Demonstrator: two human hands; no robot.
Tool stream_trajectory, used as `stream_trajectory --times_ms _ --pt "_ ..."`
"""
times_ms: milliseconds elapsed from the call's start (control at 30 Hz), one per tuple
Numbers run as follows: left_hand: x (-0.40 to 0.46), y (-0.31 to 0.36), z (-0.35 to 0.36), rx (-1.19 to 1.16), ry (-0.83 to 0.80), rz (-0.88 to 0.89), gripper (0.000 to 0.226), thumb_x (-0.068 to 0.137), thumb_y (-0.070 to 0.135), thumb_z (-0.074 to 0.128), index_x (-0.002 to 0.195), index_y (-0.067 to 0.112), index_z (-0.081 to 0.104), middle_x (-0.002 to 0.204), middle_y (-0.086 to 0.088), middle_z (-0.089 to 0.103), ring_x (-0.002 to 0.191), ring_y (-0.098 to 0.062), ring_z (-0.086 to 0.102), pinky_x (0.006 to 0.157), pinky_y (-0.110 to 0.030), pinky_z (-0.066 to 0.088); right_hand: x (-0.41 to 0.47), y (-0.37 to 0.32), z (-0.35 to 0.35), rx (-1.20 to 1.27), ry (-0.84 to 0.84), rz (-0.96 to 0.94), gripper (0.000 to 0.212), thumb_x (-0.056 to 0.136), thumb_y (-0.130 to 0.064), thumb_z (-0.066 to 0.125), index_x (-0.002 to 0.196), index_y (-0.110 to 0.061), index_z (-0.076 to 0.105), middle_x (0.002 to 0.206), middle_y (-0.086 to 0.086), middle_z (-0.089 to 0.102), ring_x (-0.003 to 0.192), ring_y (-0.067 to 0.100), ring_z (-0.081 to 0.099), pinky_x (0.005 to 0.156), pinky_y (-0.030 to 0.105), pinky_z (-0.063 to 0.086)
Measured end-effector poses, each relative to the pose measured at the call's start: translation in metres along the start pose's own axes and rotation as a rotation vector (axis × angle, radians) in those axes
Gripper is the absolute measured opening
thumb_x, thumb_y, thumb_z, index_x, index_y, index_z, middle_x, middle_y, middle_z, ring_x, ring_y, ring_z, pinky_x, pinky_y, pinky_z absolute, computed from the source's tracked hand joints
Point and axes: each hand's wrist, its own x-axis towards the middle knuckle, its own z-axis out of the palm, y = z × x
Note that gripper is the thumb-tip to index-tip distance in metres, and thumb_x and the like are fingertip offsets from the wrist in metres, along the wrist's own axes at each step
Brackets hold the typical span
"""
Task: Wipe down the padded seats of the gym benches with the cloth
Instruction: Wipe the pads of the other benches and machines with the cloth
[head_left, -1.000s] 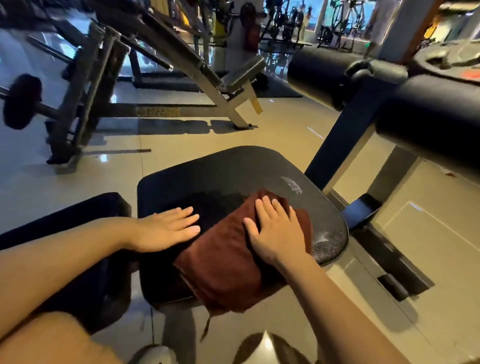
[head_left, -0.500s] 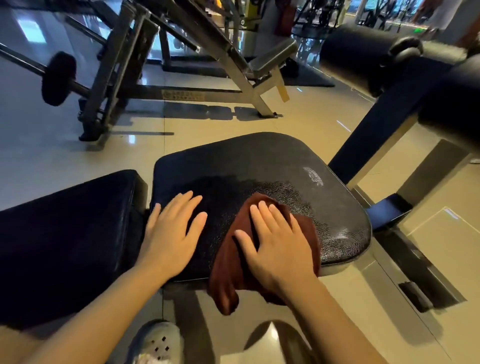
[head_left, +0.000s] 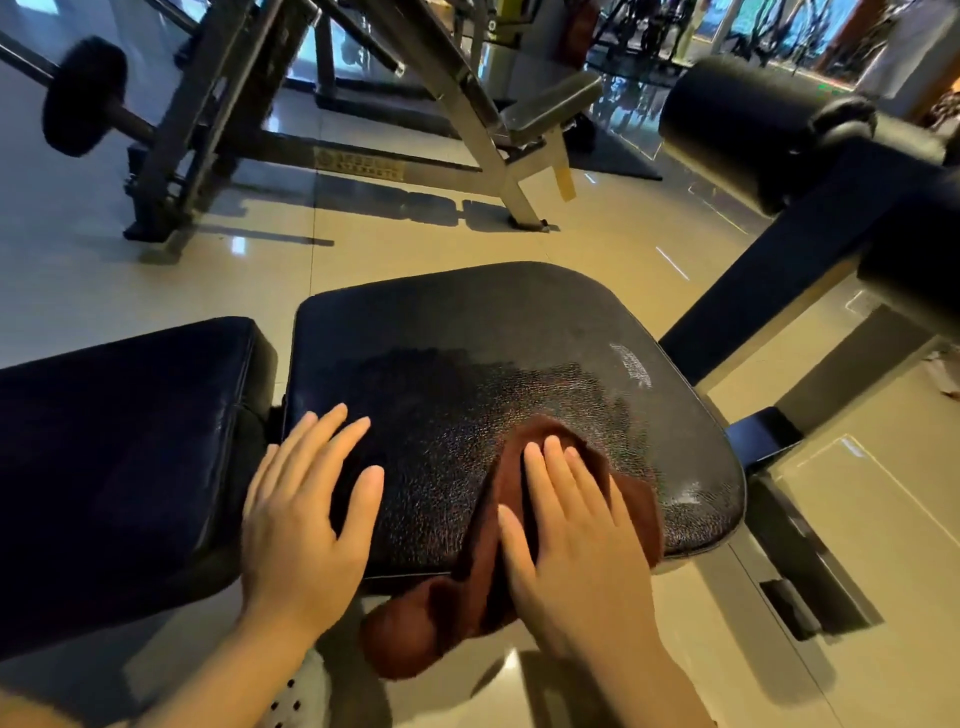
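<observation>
Right hand: laid flat, fingers straight and together, pressing the brown cloth onto the near right part of the padded seat; it grasps nothing. The cloth is bunched beneath the palm, and 1 end hangs over the seat's near edge toward the floor. Left hand: released, fingers spread and straight, resting on the seat's near left corner, just beside the gap that separates the seat from the second pad.

Surface: black, pebbled upholstery. A glossy patch runs across the middle of the seat ahead of the cloth; the far part looks matte. A pale scuffed mark lies near the right edge.

Surroundings: 1 dark frame post rises at a slant from the right of the seat to 2 black roller pads at upper right. The tiled floor is beige, polished and reflective. Beyond stands another bench on a steel frame, with a barbell plate at upper left. Far machines appear against bright windows, too blurred to identify.
</observation>
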Motion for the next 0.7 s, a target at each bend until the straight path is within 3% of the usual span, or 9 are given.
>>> stream_trajectory --times_ms 100,200,300,400,533,600,700 --pt "0.0 0.001 0.003 -0.023 0.082 -0.012 0.051 0.096 0.044 0.032 0.132 0.016 0.057 0.143 0.004 0.048 0.139 -0.015 0.034 0.116 -0.042 0.02 0.041 0.009 -0.001 0.025 -0.039 0.041 0.073 0.092 -0.065 0.001 0.156 -0.029 0.0 0.162 -0.011 -0.006 0.149 0.008 -0.007 0.118 0.032 -0.012" --pt "-0.004 0.001 0.007 -0.039 0.212 -0.095 0.047 0.096 0.039 0.033 0.131 0.016 0.056 0.143 0.003 0.047 0.142 -0.017 0.031 0.119 -0.04 0.006 0.097 0.015 -0.003 0.029 -0.094 0.097 0.067 0.1 -0.058 0.018 0.157 -0.025 0.006 0.164 -0.006 0.0 0.15 0.011 -0.002 0.122 0.04 -0.005" --pt "-0.005 0.004 0.008 -0.118 0.28 -0.134 0.045 0.096 0.036 0.031 0.131 0.019 0.053 0.143 0.005 0.045 0.142 -0.016 0.03 0.119 -0.043 0.007 0.127 -0.004 0.003 0.02 -0.124 0.089 0.067 0.101 -0.053 0.019 0.157 -0.019 0.006 0.165 -0.001 0.001 0.151 0.016 -0.002 0.121 0.047 -0.004" --pt "-0.005 0.001 0.008 -0.154 0.276 -0.123 0.044 0.097 0.035 0.029 0.132 0.02 0.05 0.143 0.003 0.045 0.141 -0.015 0.031 0.118 -0.038 0.01 0.119 -0.045 0.01 0.037 -0.124 -0.089 0.066 0.102 -0.051 0.02 0.157 -0.018 0.007 0.165 0.0 0.002 0.151 0.017 -0.002 0.121 0.045 -0.005" --pt "-0.004 -0.002 0.006 -0.185 0.227 -0.112 0.046 0.097 0.037 0.027 0.136 0.019 0.045 0.143 0.003 0.042 0.14 -0.011 0.029 0.118 -0.044 0.017 0.075 -0.077 0.014 0.09 -0.125 -0.316 0.065 0.102 -0.052 0.019 0.157 -0.02 0.008 0.164 -0.002 0.001 0.15 0.013 -0.005 0.121 0.042 -0.009" --pt "-0.005 -0.001 0.005 -0.164 0.206 -0.161 0.051 0.096 0.042 0.026 0.137 0.02 0.046 0.144 0.008 0.039 0.141 -0.007 0.024 0.119 -0.039 0.01 0.064 -0.068 0.013 0.098 -0.128 -0.309 0.071 0.095 -0.057 0.012 0.157 -0.023 0.009 0.164 -0.004 0.002 0.15 0.011 -0.004 0.12 0.038 -0.009" --pt "-0.005 0.001 0.006 -0.125 0.217 -0.212 0.054 0.095 0.044 0.025 0.136 0.02 0.049 0.145 0.011 0.039 0.144 -0.011 0.024 0.119 -0.036 0.006 0.077 -0.019 0.008 0.032 -0.075 -0.136 0.074 0.093 -0.062 0.011 0.157 -0.024 0.011 0.164 -0.004 0.004 0.15 0.012 0.001 0.119 0.036 -0.003"
